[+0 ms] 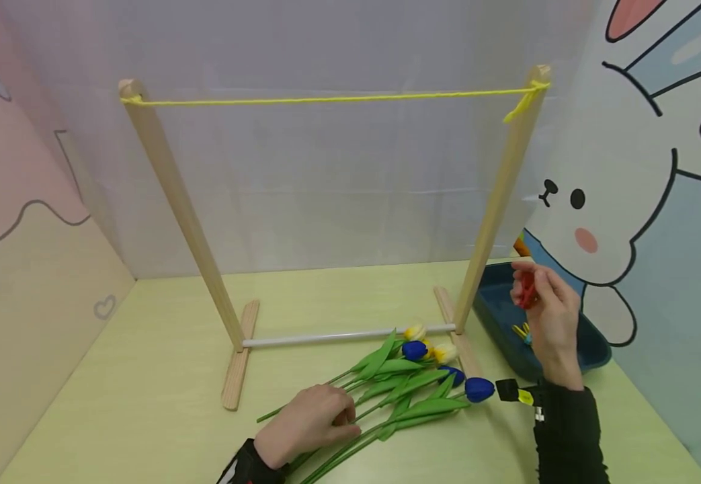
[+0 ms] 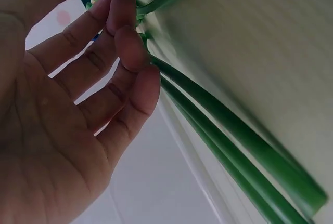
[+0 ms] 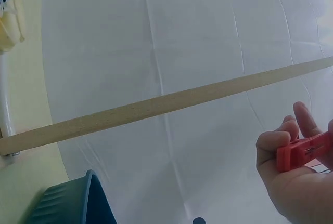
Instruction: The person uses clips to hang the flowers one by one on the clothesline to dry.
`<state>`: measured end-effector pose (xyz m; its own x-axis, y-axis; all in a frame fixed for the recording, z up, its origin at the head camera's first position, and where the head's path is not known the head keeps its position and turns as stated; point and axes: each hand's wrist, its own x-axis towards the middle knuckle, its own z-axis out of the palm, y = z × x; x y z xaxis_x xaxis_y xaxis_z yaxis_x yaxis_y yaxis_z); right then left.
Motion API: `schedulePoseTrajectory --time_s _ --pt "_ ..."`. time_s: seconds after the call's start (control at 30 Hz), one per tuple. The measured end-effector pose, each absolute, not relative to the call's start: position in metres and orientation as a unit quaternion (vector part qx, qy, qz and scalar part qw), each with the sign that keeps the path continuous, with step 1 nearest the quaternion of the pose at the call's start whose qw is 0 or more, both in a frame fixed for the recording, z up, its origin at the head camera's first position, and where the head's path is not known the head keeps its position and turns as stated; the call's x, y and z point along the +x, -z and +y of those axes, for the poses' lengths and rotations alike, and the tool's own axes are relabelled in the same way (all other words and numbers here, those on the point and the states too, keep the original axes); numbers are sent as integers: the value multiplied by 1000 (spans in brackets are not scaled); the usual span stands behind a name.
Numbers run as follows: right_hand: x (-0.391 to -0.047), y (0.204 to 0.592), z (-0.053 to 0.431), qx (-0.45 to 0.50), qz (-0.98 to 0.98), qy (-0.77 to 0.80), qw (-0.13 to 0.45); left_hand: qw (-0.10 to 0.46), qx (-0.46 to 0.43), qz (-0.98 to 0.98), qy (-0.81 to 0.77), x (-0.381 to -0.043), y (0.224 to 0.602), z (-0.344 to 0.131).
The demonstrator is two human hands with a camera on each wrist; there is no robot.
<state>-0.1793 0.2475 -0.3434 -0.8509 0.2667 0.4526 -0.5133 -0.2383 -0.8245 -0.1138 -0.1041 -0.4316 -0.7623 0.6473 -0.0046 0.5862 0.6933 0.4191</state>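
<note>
A red clothespin [image 1: 528, 290] is up in the air, gripped by the right hand [image 1: 552, 323]. Blue and yellowish tulips [image 1: 400, 366] lie loosely bunched on the table [image 1: 114, 403] — green stems under the left hand's [image 1: 310, 420] bent fingers.

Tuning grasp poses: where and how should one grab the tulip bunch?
Probably across the bare stems, just below the leaves, from above, on the head view's lower-left side of the tulip bunch. It lies along the table; the stems are slim and leafless there, while the broad leaves and blooms crowd the other end and might bend.
</note>
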Motion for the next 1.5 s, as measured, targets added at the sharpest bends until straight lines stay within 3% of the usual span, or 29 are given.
schedulePoseTrajectory --time_s 0.57,1.5 --pt "-180 346 251 113 -514 -817 237 34 342 922 -180 -111 415 -117" --pt "-183 346 255 77 -547 -797 245 -127 259 941 -179 -109 378 -150"
